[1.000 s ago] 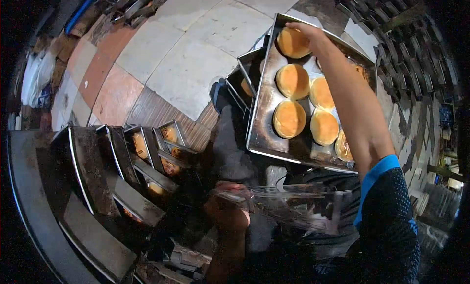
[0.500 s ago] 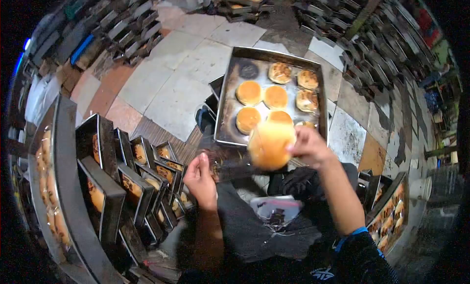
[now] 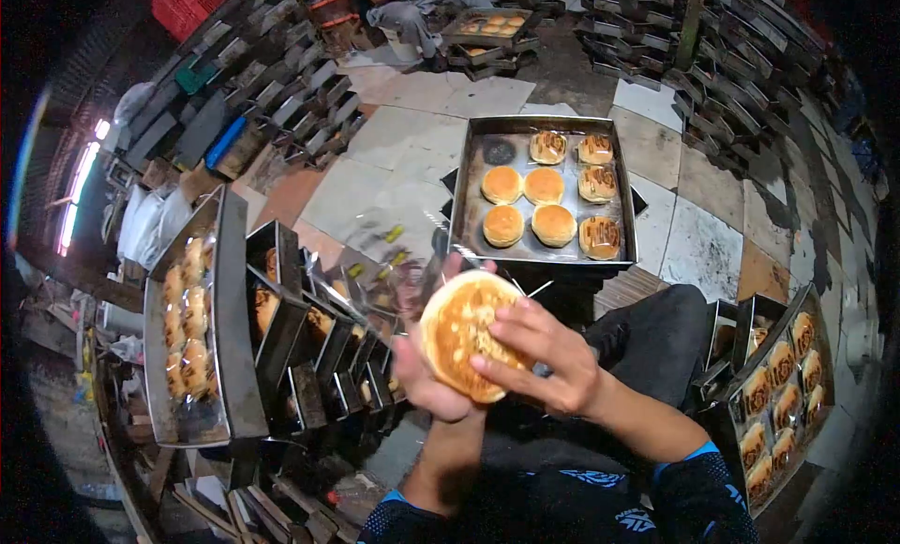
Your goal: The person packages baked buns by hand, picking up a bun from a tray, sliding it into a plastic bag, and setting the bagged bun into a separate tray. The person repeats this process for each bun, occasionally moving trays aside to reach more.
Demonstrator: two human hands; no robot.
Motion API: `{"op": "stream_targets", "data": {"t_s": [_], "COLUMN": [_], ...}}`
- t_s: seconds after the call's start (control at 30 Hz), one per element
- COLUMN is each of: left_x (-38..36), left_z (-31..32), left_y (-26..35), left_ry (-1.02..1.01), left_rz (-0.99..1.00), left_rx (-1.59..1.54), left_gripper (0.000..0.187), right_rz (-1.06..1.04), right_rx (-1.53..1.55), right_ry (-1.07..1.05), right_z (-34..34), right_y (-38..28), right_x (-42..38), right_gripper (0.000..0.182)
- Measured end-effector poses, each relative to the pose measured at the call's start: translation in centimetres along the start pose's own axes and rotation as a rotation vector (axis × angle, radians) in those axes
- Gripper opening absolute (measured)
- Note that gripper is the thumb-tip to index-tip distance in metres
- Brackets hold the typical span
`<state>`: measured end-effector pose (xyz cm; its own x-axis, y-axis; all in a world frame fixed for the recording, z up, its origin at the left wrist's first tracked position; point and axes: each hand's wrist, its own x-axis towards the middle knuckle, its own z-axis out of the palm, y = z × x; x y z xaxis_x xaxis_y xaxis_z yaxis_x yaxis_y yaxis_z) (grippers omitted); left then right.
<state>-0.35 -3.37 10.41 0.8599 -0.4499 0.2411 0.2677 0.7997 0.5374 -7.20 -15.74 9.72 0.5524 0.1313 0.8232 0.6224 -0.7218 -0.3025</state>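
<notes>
A round golden bun (image 3: 459, 333) is held up in front of my lap, its browned, mottled face towards me. My left hand (image 3: 427, 380) is under and behind it, wrapped round its left edge. The fingers of my right hand (image 3: 548, 356) press on its right side. A clear plastic wrapper (image 3: 384, 263) with green-yellow print spreads out to the left of the bun, by my left hand. Beyond my hands a square metal tray (image 3: 459, 197) holds several buns, some plain golden, others wrapped with dark toppings.
Stacked trays (image 3: 244, 356) of wrapped buns stand at the left. Another stack (image 3: 731, 450) is at the right. At the back a seated person (image 3: 403, 19) is near a tray of buns (image 3: 487, 23). Many dark tins (image 3: 637, 23) line the back.
The bun has moved left and now shows its mottled face. My hands have come together on it. The view has shifted, bringing the seated person into sight.
</notes>
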Motion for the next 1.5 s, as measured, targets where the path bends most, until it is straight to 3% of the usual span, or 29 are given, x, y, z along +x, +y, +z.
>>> {"op": "stream_targets", "data": {"t_s": [0.07,0.13,0.17,0.27,0.3,0.33,0.4,0.47,0.5,0.53,0.6,0.63,0.67,0.73,0.8,0.87,0.93,0.97,1.0,1.03,1.07,1.13,1.2,1.27,1.3,1.33,1.4,1.43,1.5], "left_x": [-0.5,-1.8,-2.2,-1.5,-2.8,-3.7,-5.1,-3.3,-1.5,-0.7,-1.6,-2.7,-1.7,-0.3,1.5,1.4,1.1,0.9,0.6,0.4,0.5,1.1,1.9,2.2,1.9,1.6,1.2,0.6,-1.0], "left_z": [0.5,1.5,1.9,2.1,0.9,0.3,2.1,2.4,3.0,2.4,3.0,1.5,2.5,0.0,-4.1,-5.3,-4.9,-4.4,-4.2,-4.7,-5.3,-5.9,-6.3,-9.5,-11.0,-10.9,-10.6,-8.9,-7.0], "left_y": [0.9,-0.2,-0.3,1.8,1.3,0.2,-0.5,2.5,3.7,4.1,2.7,-0.4,-1.8,-1.4,-0.3,1.0,1.0,0.2,-0.5,-1.1,-1.3,-0.8,0.6,1.7,2.3,2.2,1.4,0.8,-1.2], "left_ry": [0.109,0.095,0.194,0.212,0.315,0.218,0.024,0.096,0.02,-0.078,-0.023,0.154,0.185,0.323,0.193,0.328,0.376,0.314,0.254,0.234,0.068,0.352,0.432,0.348,0.234,0.336,0.295,0.324,0.379], "left_rz": [-0.052,0.033,0.084,-0.004,0.032,0.131,0.21,0.134,0.161,0.146,-0.037,0.039,0.184,-0.055,-0.149,-0.146,-0.171,-0.185,-0.201,-0.258,-0.351,-0.361,-0.381,-0.371,-0.433,-0.445,-0.496,-0.56,-0.565], "left_rx": [0.039,0.234,0.344,0.114,0.309,0.534,0.472,0.287,0.05,0.051,0.44,0.446,0.568,0.335,-0.062,-0.192,-0.069,-0.094,-0.121,-0.057,-0.232,-0.112,-0.134,-0.236,-0.283,-0.253,-0.108,-0.057,-0.263], "left_gripper": [0.088,0.086,0.084,0.085,0.088,0.089,0.089,0.089,0.092,0.086,0.079,0.077,0.069,0.062,0.062,0.066,0.062,0.062,0.062,0.06,0.057,0.054,0.055,0.065,0.068,0.067,0.068,0.066,0.062], "right_rz": [-0.042,-0.011,0.034,0.105,0.075,0.074,0.013,-0.019,-0.024,-0.032,0.009,0.122,0.24,0.323,0.373,0.377,0.535,0.533,0.516,0.5,0.483,0.433,0.373,0.173,0.23,0.868,0.657,0.588,0.374], "right_rx": [-0.006,-0.021,-0.004,0.026,-0.008,-0.005,-0.014,-0.034,-0.03,-0.027,-0.091,-0.066,-0.038,-0.028,0.129,0.186,0.665,0.676,0.583,0.579,0.575,0.65,0.733,1.644,1.68,1.113,0.081,0.103,0.102], "right_ry": [0.013,0.031,0.001,-0.16,-0.152,-0.153,-0.003,-0.038,-0.086,-0.135,-0.099,-0.144,-0.193,-0.232,-0.294,-0.365,-0.738,-0.384,-0.286,-0.379,-0.474,-0.489,-0.506,-0.87,-0.776,-1.117,-0.13,-0.029,0.111], "right_z": [0.1,0.1,-0.1,-0.2,-0.2,-0.2,-0.6,-1.0,-1.0,-1.0,-0.5,-0.3,-0.2,0.4,0.8,0.1,-0.9,0.2,0.5,1.1,1.5,1.2,0.3,-1.9,-0.9,-2.0,2.3,2.4,2.2], "right_y": [-0.7,-0.6,-1.0,-2.8,-2.7,-2.8,-3.1,-3.2,-3.2,-3.1,-2.5,-2.4,-2.4,-2.7,-2.9,-2.2,-0.9,-0.9,-0.5,0.2,0.5,-0.3,-0.2,1.1,2.5,3.2,2.6,2.2,1.9], "right_x": [0.0,0.7,1.2,1.7,1.4,1.2,1.0,0.6,0.6,0.6,1.3,1.6,1.7,1.5,-0.3,-1.7,-1.8,-1.4,-0.6,0.0,0.1,0.0,0.8,1.7,-1.4,-0.3,-3.4,-2.7,-1.9], "right_gripper": [0.035,0.037,0.041,0.044,0.044,0.044,0.042,0.04,0.039,0.039,0.044,0.045,0.046,0.046,0.048,0.039,0.028,0.017,0.013,0.01,0.008,0.009,0.012,0.01,0.02,0.019,0.026,0.026,0.021]}}
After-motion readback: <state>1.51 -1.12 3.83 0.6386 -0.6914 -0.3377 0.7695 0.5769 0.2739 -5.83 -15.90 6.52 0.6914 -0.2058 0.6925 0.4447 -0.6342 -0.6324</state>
